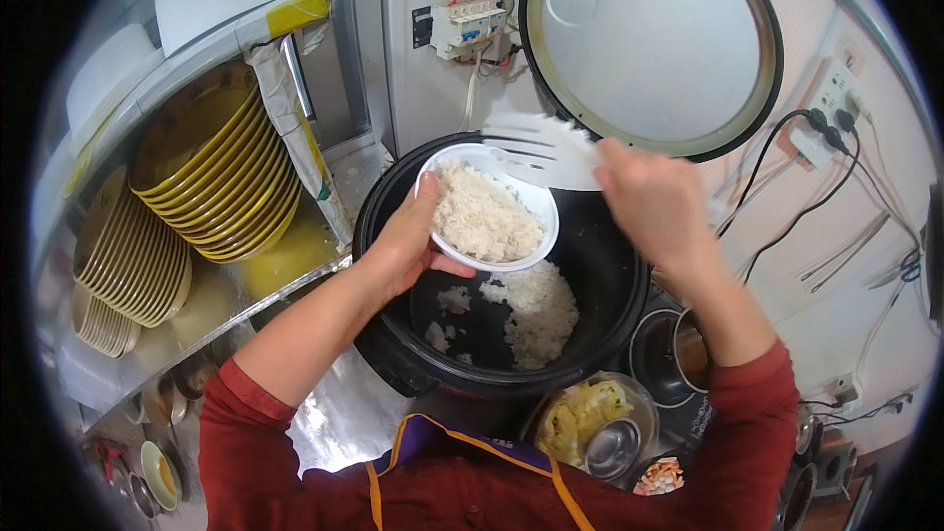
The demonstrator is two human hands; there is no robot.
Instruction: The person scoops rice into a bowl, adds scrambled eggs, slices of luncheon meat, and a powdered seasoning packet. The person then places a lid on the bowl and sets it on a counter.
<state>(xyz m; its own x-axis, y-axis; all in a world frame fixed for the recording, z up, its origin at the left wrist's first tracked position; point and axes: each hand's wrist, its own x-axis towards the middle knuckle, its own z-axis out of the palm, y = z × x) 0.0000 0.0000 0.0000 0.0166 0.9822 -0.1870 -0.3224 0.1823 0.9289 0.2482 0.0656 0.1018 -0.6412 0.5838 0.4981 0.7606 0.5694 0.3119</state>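
Note:
My left hand (403, 244) is closed on the rim and side of a white bowl (538, 203), tilted above a big black rice cooker (605, 270). Cooked rice (484, 218) fills much of that bowl. In my right hand (657, 208), fingers wrapped round its handle, is a white slotted rice paddle (551, 152), blurred, just over the bowl's far edge. White grains cling along the paddle's upper edge. Down in the cooker lies a patch of loose rice (539, 320), with a few small clumps beside it on the dark bottom.
The cooker's round lid (644, 39) stands raised behind it. Stacked yellow bowls (221, 172) fill a shelf at left. Near the cooker's front right are a container of yellowish food (585, 418) and a dark pot (667, 359). Cords hang from a power strip (834, 98) on the right wall.

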